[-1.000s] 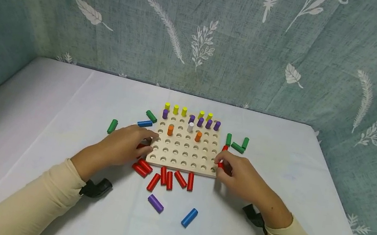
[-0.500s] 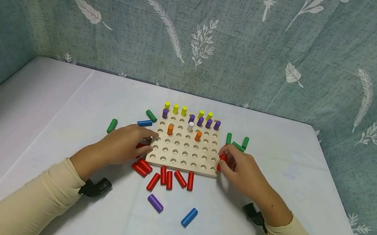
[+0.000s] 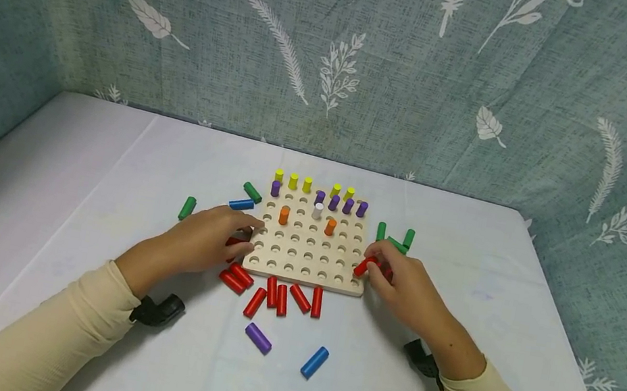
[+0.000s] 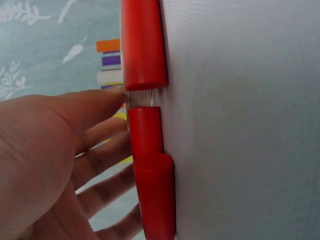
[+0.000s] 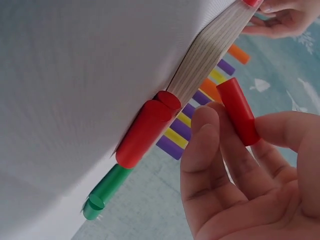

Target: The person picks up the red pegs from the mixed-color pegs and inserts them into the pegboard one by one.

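A wooden pegboard (image 3: 300, 282) with rows of holes lies mid-table. Upright in it stand yellow pegs (image 3: 294, 181), purple pegs (image 3: 333, 203), two orange pegs (image 3: 283, 215) and a white peg (image 3: 318, 210). My right hand (image 3: 400, 284) pinches a red peg (image 5: 239, 111) between thumb and fingers, tilted over the board's right edge near the front. My left hand (image 3: 214, 241) rests at the board's left edge, fingers loosely spread and holding no peg. Red pegs (image 4: 146, 130) lie close beneath that hand, partly hidden by it in the head view.
Several loose red pegs (image 3: 281, 300) lie along the board's front. Nearer me are a purple peg (image 3: 258, 338) and a blue peg (image 3: 314, 362). Green pegs (image 3: 381, 232) lie to the right; another blue peg (image 3: 241, 205) and green pegs (image 3: 187, 208) to the left.
My right hand has shifted slightly away from me, and the red peg in its fingers has turned from upright to tilted over the board's edge. The left hand stays in place.
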`<state>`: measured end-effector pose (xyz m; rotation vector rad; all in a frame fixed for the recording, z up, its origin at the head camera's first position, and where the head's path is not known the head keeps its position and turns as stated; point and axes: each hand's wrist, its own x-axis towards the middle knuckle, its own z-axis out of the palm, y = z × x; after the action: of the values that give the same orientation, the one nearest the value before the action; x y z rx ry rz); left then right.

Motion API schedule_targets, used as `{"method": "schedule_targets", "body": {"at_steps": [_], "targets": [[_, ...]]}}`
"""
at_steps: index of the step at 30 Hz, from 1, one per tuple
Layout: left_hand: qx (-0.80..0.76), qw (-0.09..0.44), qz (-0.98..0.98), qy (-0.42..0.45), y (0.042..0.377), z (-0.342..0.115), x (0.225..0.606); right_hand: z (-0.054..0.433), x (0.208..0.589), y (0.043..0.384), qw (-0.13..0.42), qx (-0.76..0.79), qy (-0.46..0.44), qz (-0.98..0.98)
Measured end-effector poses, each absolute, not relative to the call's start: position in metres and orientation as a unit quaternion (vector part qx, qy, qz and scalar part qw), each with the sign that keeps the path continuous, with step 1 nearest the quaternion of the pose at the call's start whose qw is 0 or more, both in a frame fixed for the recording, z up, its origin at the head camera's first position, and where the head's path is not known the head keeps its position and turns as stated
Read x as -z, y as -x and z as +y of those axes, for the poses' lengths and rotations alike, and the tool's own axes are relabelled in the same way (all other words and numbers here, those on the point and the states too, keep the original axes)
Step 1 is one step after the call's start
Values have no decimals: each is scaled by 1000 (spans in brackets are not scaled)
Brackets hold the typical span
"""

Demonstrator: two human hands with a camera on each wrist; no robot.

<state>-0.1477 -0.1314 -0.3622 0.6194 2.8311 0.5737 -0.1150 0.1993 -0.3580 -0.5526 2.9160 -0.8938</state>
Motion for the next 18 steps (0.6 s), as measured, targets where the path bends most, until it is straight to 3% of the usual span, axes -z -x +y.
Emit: {"method": "schedule_targets", "body": {"at_steps": [18], "targets": [[-179, 91, 956, -213, 146, -131, 361, 196, 359, 115, 24, 251, 158, 955]]}}
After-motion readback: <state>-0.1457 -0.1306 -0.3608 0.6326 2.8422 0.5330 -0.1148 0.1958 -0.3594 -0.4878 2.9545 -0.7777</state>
